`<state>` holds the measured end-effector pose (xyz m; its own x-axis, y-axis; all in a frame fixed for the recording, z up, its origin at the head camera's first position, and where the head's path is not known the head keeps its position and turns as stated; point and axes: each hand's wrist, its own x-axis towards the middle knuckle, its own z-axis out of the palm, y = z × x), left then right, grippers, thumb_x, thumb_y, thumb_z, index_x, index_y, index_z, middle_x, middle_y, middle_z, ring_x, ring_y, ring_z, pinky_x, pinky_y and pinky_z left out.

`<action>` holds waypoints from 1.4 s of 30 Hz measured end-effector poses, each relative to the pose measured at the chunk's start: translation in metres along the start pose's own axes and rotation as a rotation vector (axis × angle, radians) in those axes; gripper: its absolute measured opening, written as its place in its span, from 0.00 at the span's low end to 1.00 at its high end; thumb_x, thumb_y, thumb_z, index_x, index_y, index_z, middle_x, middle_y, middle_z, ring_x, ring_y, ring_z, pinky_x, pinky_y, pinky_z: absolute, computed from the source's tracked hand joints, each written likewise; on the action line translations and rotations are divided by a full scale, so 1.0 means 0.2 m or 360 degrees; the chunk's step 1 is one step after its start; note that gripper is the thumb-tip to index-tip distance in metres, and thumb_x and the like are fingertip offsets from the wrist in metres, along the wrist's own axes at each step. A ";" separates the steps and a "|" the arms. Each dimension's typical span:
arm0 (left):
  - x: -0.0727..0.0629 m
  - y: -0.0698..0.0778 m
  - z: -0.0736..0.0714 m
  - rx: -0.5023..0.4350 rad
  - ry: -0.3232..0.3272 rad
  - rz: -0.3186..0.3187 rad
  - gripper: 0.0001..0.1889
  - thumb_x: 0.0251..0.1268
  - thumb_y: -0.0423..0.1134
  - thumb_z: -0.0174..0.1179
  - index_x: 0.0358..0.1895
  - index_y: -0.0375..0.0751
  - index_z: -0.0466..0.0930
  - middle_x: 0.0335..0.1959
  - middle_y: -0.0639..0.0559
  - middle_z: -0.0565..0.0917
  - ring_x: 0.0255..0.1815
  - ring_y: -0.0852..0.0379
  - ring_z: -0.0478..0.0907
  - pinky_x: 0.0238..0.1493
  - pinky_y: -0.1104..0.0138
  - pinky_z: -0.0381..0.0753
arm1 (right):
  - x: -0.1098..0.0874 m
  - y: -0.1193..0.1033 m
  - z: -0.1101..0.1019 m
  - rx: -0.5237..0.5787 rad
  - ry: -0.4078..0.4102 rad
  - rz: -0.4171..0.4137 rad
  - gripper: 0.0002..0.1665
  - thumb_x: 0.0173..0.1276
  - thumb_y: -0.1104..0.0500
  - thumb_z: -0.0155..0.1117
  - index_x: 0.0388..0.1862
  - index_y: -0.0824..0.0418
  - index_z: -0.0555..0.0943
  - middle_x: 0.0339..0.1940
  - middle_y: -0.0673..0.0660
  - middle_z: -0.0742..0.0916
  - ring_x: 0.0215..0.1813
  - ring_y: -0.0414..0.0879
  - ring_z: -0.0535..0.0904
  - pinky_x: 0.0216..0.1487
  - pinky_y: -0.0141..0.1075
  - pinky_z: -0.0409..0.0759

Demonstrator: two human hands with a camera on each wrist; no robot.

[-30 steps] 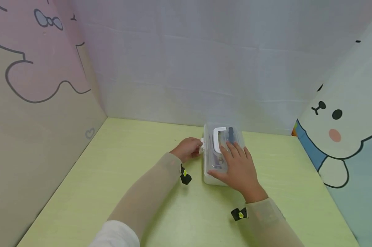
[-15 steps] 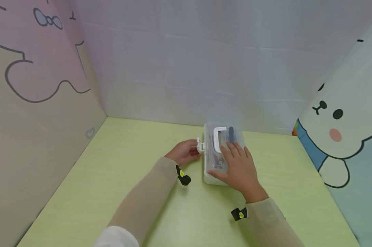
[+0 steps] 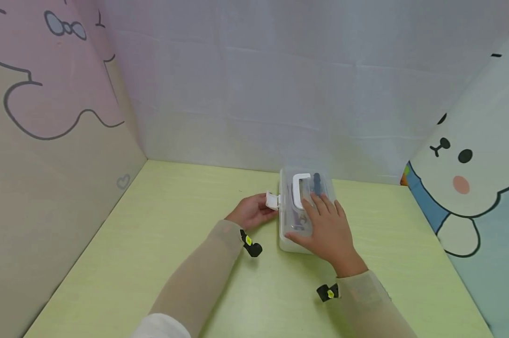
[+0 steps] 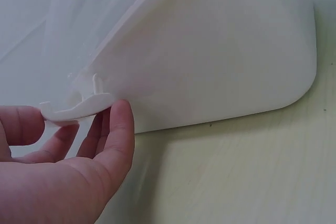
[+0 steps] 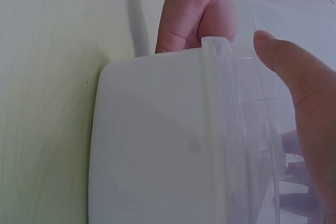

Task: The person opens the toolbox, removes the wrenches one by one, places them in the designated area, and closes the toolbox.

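Observation:
A white plastic box [image 3: 284, 241] with a clear lid [image 3: 298, 225] stands on the table, its lid down. On its left side, a white latch [image 3: 273, 201] sticks outward, swung away from the wall. My left hand [image 3: 251, 212] holds this latch; in the left wrist view the thumb is at one end of the latch [image 4: 79, 109] and curled fingers support it from below. My right hand [image 3: 328, 230] lies spread over the lid, fingers straight, beside the white carrying handle [image 3: 297, 191]. Through the lid a dark, slender item [image 3: 316, 183] shows, blurred by the plastic.
The pale green table [image 3: 161, 225] extends around the box. A white sheet wall [image 3: 237, 94] rises close behind it. Cartoon-printed walls stand at left [image 3: 60, 188] and right [image 3: 465, 206]. Each wrist carries a small black mount [image 3: 251, 243].
The latch has swung outward from the box's side, and my left hand has shifted slightly left and turned with it. My right hand has stayed in place on the lid.

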<state>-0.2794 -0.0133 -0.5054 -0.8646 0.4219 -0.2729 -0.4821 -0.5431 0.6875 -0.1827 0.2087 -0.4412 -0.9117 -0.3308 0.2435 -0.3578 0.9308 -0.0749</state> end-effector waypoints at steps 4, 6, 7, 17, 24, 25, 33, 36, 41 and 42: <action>0.00 -0.01 0.00 -0.0023 0.0069 -0.0017 0.20 0.80 0.27 0.43 0.70 0.24 0.64 0.55 0.34 0.78 0.52 0.44 0.79 0.71 0.48 0.69 | 0.00 0.00 0.00 -0.0008 -0.0020 0.0010 0.63 0.56 0.20 0.65 0.80 0.57 0.67 0.79 0.64 0.68 0.81 0.64 0.55 0.77 0.65 0.48; 0.00 -0.02 0.00 -0.0040 0.0099 -0.0032 0.21 0.80 0.26 0.42 0.70 0.24 0.65 0.57 0.32 0.78 0.54 0.42 0.79 0.70 0.49 0.71 | 0.00 0.00 0.00 -0.0012 -0.0025 0.0011 0.63 0.56 0.19 0.65 0.80 0.57 0.67 0.79 0.64 0.67 0.81 0.64 0.55 0.77 0.64 0.48; 0.00 -0.02 0.00 -0.0044 0.0112 -0.0038 0.21 0.79 0.25 0.42 0.71 0.24 0.65 0.58 0.31 0.78 0.55 0.41 0.79 0.69 0.50 0.72 | 0.00 0.00 0.00 -0.0014 -0.0027 0.0011 0.63 0.56 0.19 0.65 0.80 0.57 0.67 0.79 0.64 0.67 0.81 0.64 0.55 0.77 0.64 0.48; -0.02 -0.03 -0.01 -0.0125 0.0151 -0.0075 0.21 0.81 0.28 0.43 0.70 0.20 0.64 0.65 0.25 0.72 0.68 0.33 0.72 0.68 0.50 0.74 | 0.00 0.00 0.00 -0.0003 -0.0006 -0.0009 0.63 0.56 0.19 0.65 0.79 0.57 0.68 0.79 0.64 0.68 0.81 0.64 0.55 0.77 0.65 0.49; -0.04 -0.02 -0.02 -0.0136 0.0166 -0.0144 0.22 0.82 0.33 0.44 0.71 0.24 0.63 0.64 0.25 0.70 0.67 0.30 0.72 0.67 0.48 0.75 | 0.00 -0.01 0.00 -0.0003 0.0009 -0.0017 0.63 0.56 0.19 0.65 0.79 0.57 0.68 0.79 0.63 0.68 0.80 0.64 0.56 0.77 0.64 0.50; -0.05 -0.01 -0.03 -0.0130 0.0161 -0.0149 0.22 0.82 0.33 0.44 0.71 0.24 0.63 0.64 0.25 0.70 0.67 0.30 0.72 0.67 0.48 0.75 | 0.00 -0.01 0.01 -0.0001 0.0011 -0.0018 0.63 0.56 0.19 0.65 0.79 0.57 0.68 0.79 0.63 0.68 0.80 0.64 0.56 0.77 0.64 0.49; -0.15 0.00 -0.05 0.0010 0.0180 -0.0119 0.22 0.82 0.35 0.48 0.71 0.26 0.62 0.65 0.25 0.69 0.68 0.30 0.71 0.65 0.48 0.76 | 0.00 -0.01 0.00 -0.0010 -0.0011 -0.0013 0.63 0.57 0.19 0.64 0.80 0.57 0.67 0.80 0.64 0.67 0.81 0.64 0.55 0.77 0.64 0.48; -0.19 -0.03 -0.07 0.0120 0.0189 -0.0095 0.25 0.82 0.36 0.49 0.73 0.26 0.61 0.67 0.24 0.68 0.68 0.30 0.71 0.64 0.48 0.78 | 0.00 -0.02 -0.01 -0.0013 -0.0027 -0.0012 0.63 0.57 0.19 0.64 0.80 0.58 0.66 0.80 0.64 0.67 0.81 0.64 0.54 0.77 0.65 0.48; -0.27 -0.07 -0.05 0.0319 0.0127 -0.0074 0.28 0.81 0.37 0.48 0.77 0.27 0.58 0.71 0.24 0.65 0.68 0.29 0.71 0.63 0.47 0.78 | 0.00 0.00 -0.02 -0.0007 -0.0062 -0.0027 0.64 0.58 0.20 0.64 0.81 0.59 0.64 0.80 0.65 0.66 0.81 0.65 0.54 0.77 0.66 0.48; -0.28 -0.08 -0.05 0.0356 0.0113 -0.0069 0.28 0.81 0.37 0.48 0.77 0.27 0.58 0.71 0.24 0.65 0.68 0.30 0.71 0.63 0.47 0.78 | 0.00 0.00 -0.03 0.0006 -0.0069 -0.0033 0.64 0.58 0.20 0.64 0.81 0.59 0.64 0.80 0.65 0.66 0.81 0.65 0.54 0.77 0.66 0.48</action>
<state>-0.2247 -0.0355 -0.5064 -0.8555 0.3849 -0.3464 -0.4822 -0.3482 0.8039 -0.1812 0.2096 -0.4358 -0.9120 -0.3566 0.2027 -0.3773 0.9231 -0.0737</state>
